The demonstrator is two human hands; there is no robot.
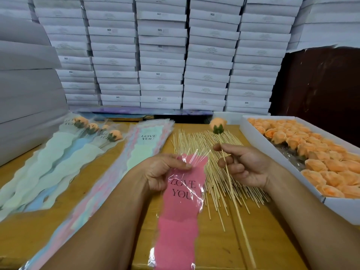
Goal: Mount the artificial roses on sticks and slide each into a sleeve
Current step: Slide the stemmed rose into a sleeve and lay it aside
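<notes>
My right hand [244,165] pinches a long wooden stick [236,208] between thumb and fingers. An orange rose [217,124] with green leaves sits on the stick's far end, and the near end points toward me. My left hand [161,172] pinches the top of a pink and clear sleeve [180,215] printed "LOVE YOU", which lies lengthwise toward me. Stick and sleeve are side by side and apart. A heap of loose sticks [204,152] lies under both hands.
A white tray [292,184] holding several orange roses stands at the right. A stack of empty pastel sleeves [142,151] lies left of centre. Several sleeved roses [85,143] lie at the far left. Stacked white boxes [161,55] wall off the back.
</notes>
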